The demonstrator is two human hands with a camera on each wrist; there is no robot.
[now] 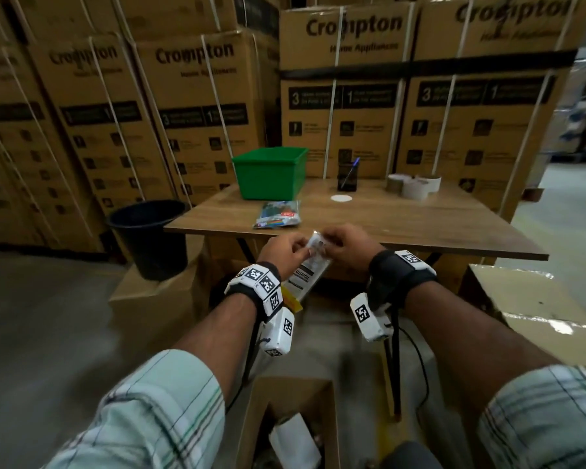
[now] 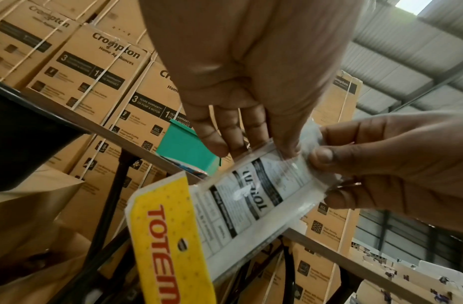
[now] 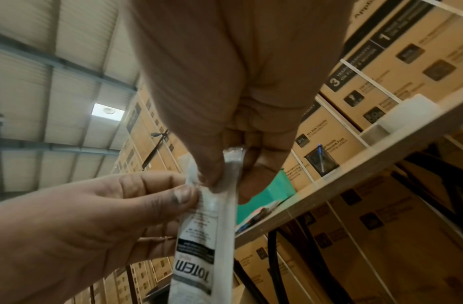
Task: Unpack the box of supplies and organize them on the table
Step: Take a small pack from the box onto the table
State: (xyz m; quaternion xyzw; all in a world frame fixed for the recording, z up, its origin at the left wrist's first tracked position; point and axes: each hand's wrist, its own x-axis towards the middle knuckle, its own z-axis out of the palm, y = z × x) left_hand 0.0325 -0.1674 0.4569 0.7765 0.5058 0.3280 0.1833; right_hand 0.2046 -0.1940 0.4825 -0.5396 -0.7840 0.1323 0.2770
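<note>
Both hands hold a clear plastic packet [image 1: 308, 277] printed TOTEM, its yellow header hanging down, just in front of the table's near edge. My left hand [image 1: 300, 251] pinches one side of the packet's top end and my right hand [image 1: 334, 244] pinches the other side. The left wrist view shows the packet [image 2: 241, 203] under the left hand [image 2: 253, 150], with the right hand's fingers [image 2: 326, 156] on its top edge. Seen from the right wrist, the right hand [image 3: 230, 181] pinches the packet [image 3: 199, 257] beside the left thumb. An open cardboard box [image 1: 256, 424] lies below, with a white packet inside.
On the wooden table [image 1: 403, 228] stand a green bin [image 1: 268, 176], a colourful packet [image 1: 278, 214], a pen holder with a blue pen [image 1: 347, 181], tape rolls [image 1: 415, 186] and a white disc [image 1: 341, 198]. A black bucket [image 1: 149, 238] sits left. Stacked cartons [image 1: 352, 96] rise behind.
</note>
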